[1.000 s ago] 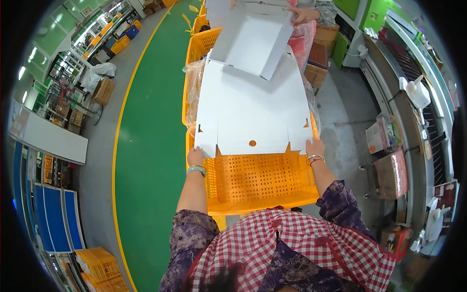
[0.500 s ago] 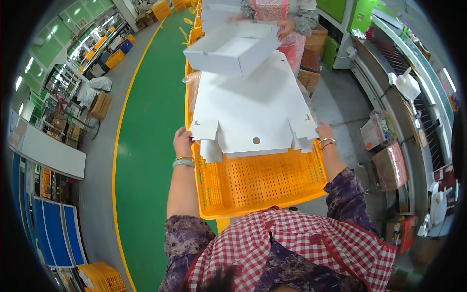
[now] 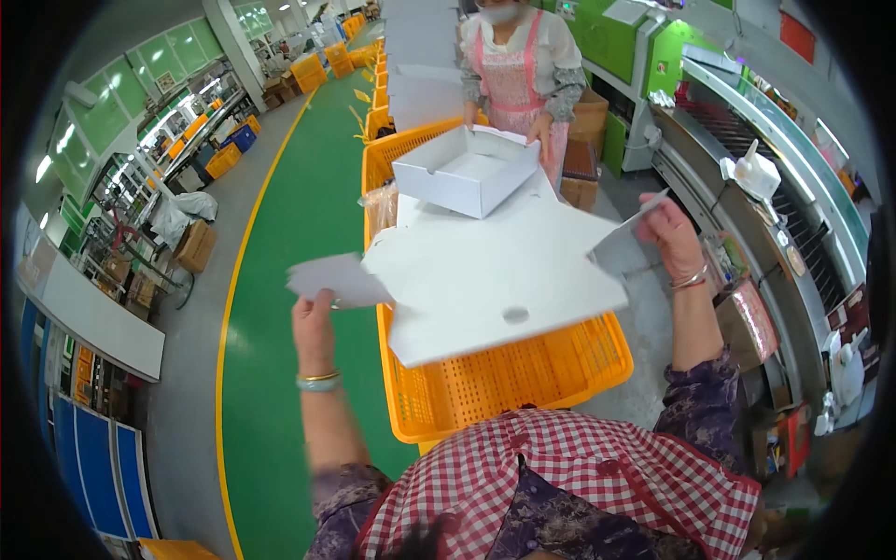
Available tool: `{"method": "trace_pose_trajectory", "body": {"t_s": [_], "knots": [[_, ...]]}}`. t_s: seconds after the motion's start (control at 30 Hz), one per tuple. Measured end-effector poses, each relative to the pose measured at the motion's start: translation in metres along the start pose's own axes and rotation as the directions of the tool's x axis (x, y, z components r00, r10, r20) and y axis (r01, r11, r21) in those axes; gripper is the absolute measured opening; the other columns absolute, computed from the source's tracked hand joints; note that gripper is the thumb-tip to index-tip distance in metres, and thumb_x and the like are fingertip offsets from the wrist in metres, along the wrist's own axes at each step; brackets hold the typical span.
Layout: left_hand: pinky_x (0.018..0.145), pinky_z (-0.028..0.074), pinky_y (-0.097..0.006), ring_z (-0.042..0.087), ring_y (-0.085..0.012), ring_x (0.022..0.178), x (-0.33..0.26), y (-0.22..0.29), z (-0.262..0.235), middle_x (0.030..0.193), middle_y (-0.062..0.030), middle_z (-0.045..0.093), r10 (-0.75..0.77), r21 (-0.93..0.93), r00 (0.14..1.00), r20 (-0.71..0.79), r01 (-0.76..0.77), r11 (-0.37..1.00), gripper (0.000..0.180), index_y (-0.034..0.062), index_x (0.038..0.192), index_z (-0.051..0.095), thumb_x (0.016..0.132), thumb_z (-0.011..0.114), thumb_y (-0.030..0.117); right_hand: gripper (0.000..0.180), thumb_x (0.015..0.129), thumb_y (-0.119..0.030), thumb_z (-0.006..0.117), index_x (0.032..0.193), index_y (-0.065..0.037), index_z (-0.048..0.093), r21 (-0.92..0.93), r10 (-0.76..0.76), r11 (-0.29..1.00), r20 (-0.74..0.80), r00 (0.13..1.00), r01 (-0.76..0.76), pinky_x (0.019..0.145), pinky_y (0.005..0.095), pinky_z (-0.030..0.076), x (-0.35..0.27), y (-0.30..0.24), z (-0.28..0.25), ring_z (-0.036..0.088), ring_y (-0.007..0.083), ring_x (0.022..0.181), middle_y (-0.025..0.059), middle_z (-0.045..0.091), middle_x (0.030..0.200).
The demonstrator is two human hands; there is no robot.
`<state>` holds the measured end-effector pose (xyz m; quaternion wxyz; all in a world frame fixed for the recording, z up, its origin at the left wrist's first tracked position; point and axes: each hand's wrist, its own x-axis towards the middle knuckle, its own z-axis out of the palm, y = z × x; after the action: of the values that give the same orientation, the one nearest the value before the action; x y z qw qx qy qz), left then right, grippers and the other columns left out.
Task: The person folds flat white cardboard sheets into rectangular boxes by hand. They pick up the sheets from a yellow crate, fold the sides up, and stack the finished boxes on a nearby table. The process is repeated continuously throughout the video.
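Orange crate [image 3: 551,369] at 6 o'clock, partly beneath a white cardboard blank [image 3: 495,280] at the centre. Left hand [image 3: 313,333], 8 o'clock of the blank: fingers pinching the left flap [image 3: 347,280]. Right hand [image 3: 674,238], 2 o'clock: fingers pinching the right flap [image 3: 620,241]. At 12 o'clock, an open white box [image 3: 453,187]; beyond it, a co-worker [image 3: 509,79].
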<state>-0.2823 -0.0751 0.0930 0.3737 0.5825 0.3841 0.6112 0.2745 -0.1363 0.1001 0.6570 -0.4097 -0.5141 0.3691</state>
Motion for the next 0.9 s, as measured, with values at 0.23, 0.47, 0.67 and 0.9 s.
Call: {"method": "trace_pose_trajectory", "body": {"t_s": [0.23, 0.47, 0.67, 0.9], "knots": [[0.07, 0.041, -0.02, 0.053, -0.0062, 0.078, -0.018, -0.018, 0.0, 0.09, 0.0001, 0.062, -0.029, -0.192, 0.99, -0.135, 0.003, 0.981, 0.03, 0.0009, 0.105, 0.061, 0.093, 0.054, 0.028, 0.03, 0.076, -0.016, 0.07, 0.102, -0.003, 0.064, -0.602, 0.02, 0.793, -0.131, 0.991, -0.095, 0.059, 0.0201, 0.04, -0.038, 0.069, 0.008, 0.051, 0.0061, 0.065, -0.0036, 0.059, 0.074], [0.063, 0.041, -0.021, 0.052, -0.0058, 0.073, -0.052, 0.003, -0.004, 0.083, 0.0013, 0.061, -0.12, 0.03, 0.992, 0.027, 0.119, 0.992, 0.025, -0.0006, 0.096, 0.063, 0.088, 0.059, 0.023, 0.023, 0.075, -0.019, 0.068, 0.091, -0.004, 0.065, -0.408, 0.258, 0.879, -0.027, 0.966, -0.246, 0.062, 0.0254, 0.041, -0.083, 0.058, 0.089, 0.051, 0.0102, 0.064, 0.0007, 0.058, 0.069], [0.057, 0.041, -0.021, 0.051, -0.0052, 0.064, -0.053, 0.095, 0.027, 0.072, 0.0015, 0.06, -0.092, 0.367, 0.93, 0.357, -0.049, 0.929, 0.018, 0.0005, 0.086, 0.067, 0.081, 0.068, 0.018, 0.028, 0.073, -0.02, 0.067, 0.091, 0.0, 0.064, -0.663, -0.051, 0.665, 0.418, 0.907, 0.343, 0.069, 0.0301, 0.046, -0.082, -0.035, 0.17, 0.058, 0.0239, 0.073, 0.0148, 0.061, 0.078], [0.055, 0.039, -0.022, 0.044, -0.005, 0.06, -0.05, 0.159, 0.039, 0.07, 0.0036, 0.058, -0.123, 0.394, 0.721, 0.682, -0.221, 0.892, 0.02, 0.0019, 0.086, 0.068, 0.079, 0.072, 0.02, 0.023, 0.074, -0.013, 0.068, 0.093, 0.0, 0.064, -0.42, 0.054, 0.891, 0.477, 0.877, 0.173, 0.069, 0.025, 0.046, -0.082, -0.122, 0.195, 0.058, 0.0106, 0.075, 0.0052, 0.065, 0.081]]}}
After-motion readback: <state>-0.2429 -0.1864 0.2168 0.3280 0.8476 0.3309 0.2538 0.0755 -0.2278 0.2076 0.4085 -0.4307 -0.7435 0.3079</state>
